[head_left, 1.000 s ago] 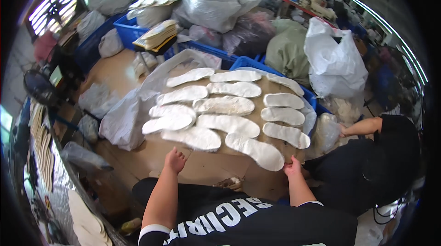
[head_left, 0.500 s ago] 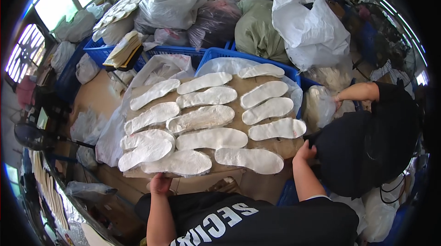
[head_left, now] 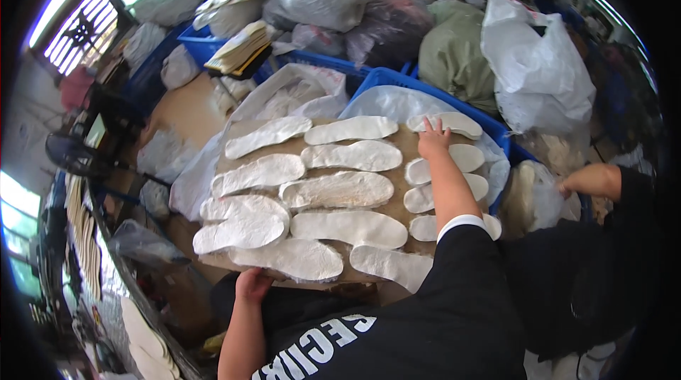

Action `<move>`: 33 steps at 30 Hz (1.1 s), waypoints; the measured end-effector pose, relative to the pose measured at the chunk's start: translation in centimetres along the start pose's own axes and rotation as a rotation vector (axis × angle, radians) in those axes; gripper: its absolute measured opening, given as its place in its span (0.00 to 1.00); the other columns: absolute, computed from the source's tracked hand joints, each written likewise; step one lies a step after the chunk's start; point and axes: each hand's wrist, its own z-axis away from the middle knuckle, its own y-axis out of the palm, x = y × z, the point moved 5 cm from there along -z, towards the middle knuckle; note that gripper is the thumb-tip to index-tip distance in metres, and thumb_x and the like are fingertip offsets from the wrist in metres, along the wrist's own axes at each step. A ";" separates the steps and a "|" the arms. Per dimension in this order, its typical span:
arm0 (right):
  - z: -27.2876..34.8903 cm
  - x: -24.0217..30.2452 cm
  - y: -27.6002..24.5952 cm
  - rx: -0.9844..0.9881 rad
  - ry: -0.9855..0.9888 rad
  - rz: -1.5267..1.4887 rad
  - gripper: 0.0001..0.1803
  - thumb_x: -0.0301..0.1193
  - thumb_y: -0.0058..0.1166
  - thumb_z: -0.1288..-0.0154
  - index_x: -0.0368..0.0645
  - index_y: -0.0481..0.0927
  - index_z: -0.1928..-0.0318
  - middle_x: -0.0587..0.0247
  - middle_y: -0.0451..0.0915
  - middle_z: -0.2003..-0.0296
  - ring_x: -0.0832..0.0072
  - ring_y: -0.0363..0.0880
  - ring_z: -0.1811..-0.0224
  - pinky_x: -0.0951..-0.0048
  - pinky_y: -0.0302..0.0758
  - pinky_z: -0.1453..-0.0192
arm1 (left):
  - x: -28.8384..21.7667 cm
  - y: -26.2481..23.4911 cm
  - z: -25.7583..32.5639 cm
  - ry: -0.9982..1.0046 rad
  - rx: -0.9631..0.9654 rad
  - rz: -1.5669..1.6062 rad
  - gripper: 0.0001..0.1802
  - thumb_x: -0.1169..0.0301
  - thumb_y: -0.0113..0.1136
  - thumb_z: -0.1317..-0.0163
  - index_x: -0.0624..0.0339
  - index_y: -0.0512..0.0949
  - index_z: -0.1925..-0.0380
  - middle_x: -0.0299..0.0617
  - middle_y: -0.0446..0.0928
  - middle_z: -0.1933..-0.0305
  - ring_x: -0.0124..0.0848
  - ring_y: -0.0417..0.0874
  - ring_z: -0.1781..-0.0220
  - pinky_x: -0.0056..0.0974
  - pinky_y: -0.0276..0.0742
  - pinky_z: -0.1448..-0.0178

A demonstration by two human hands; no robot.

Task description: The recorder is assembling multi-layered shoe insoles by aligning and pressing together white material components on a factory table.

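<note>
A brown board (head_left: 401, 188) lies in front of me, bearing several white shoe insoles (head_left: 349, 228) in rough columns. Two of them overlap at the near left. My left hand (head_left: 253, 285) is closed on the board's near edge, its fingers partly hidden underneath. Across the right column reaches my right arm. My right hand (head_left: 434, 139), fingers spread, is at the insole (head_left: 464, 125) in the far right corner; whether it presses on it I cannot tell. My forearm and sleeve cover parts of the other insoles in that column.
Behind the board stand blue crates (head_left: 386, 79) with stuffed bags, among them a green sack (head_left: 457, 61) and a white bag (head_left: 535, 68). At the right a co-worker's arm (head_left: 594, 181) reaches to a clear plastic bag (head_left: 545, 199). A black fan (head_left: 74, 153) stands left.
My right hand has left the board's right edge and moved to the far right insole, its fingers spreading. My left hand keeps its hold. The view has shifted, so the background sits further right.
</note>
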 end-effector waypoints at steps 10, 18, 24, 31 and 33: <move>3.6 0.4 2.2 -0.190 -0.173 -0.018 0.18 0.31 0.42 0.32 0.47 0.80 0.46 0.68 0.69 0.35 0.63 0.62 0.31 0.37 0.48 0.26 | 0.2 3.7 2.4 0.005 -0.078 0.009 0.32 0.78 0.49 0.43 0.59 0.66 0.34 0.50 0.70 0.33 0.51 0.68 0.30 0.63 0.57 0.26; 3.8 0.3 2.6 -0.372 -0.400 -0.742 0.07 0.24 0.47 0.36 0.42 0.76 0.59 0.45 0.82 0.68 0.41 0.79 0.64 0.47 0.75 0.59 | 0.1 0.3 -0.1 0.003 0.120 0.043 0.31 0.78 0.47 0.40 0.60 0.65 0.33 0.49 0.70 0.33 0.51 0.68 0.30 0.62 0.59 0.27; 3.7 0.4 3.3 -0.601 -0.403 -0.517 0.10 0.24 0.54 0.39 0.44 0.75 0.56 0.52 0.82 0.64 0.49 0.79 0.55 0.54 0.76 0.55 | -0.1 2.2 0.9 0.010 -0.008 -0.005 0.31 0.78 0.47 0.41 0.59 0.64 0.34 0.48 0.70 0.33 0.51 0.68 0.30 0.63 0.58 0.26; 5.0 1.9 2.6 -0.688 -0.300 -0.213 0.19 0.30 0.54 0.41 0.52 0.79 0.47 0.68 0.81 0.54 0.63 0.75 0.46 0.40 0.57 0.35 | -0.7 1.5 1.2 0.047 -0.023 0.030 0.31 0.79 0.48 0.42 0.60 0.65 0.35 0.48 0.70 0.33 0.53 0.66 0.30 0.67 0.55 0.26; 5.4 0.8 2.8 -0.590 -0.263 -0.195 0.21 0.31 0.53 0.41 0.53 0.77 0.45 0.68 0.81 0.52 0.64 0.74 0.44 0.37 0.51 0.33 | -0.5 2.5 1.1 0.027 0.003 0.020 0.31 0.79 0.48 0.43 0.60 0.66 0.35 0.48 0.70 0.33 0.52 0.67 0.30 0.67 0.55 0.27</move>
